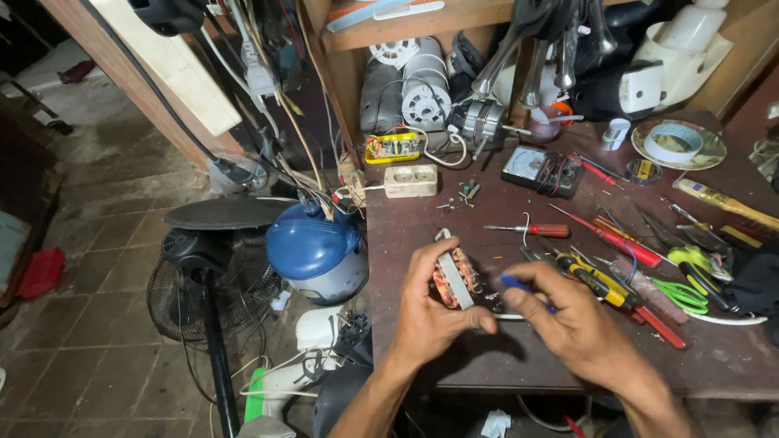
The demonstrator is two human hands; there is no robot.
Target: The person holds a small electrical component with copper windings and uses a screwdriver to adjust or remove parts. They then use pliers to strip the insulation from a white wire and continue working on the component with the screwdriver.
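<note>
The blue-handled tool [519, 288] in the right hand [580, 328] is blurred, its tip hidden behind the fingers. The left hand [430, 312] covers much of the copper-wound motor stator [454, 280]. At the right edge, the yellow-handled tool [726, 203] is cut off.

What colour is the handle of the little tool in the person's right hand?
Blue. The thin tool's handle peeks out of the right hand in the head view.
</note>
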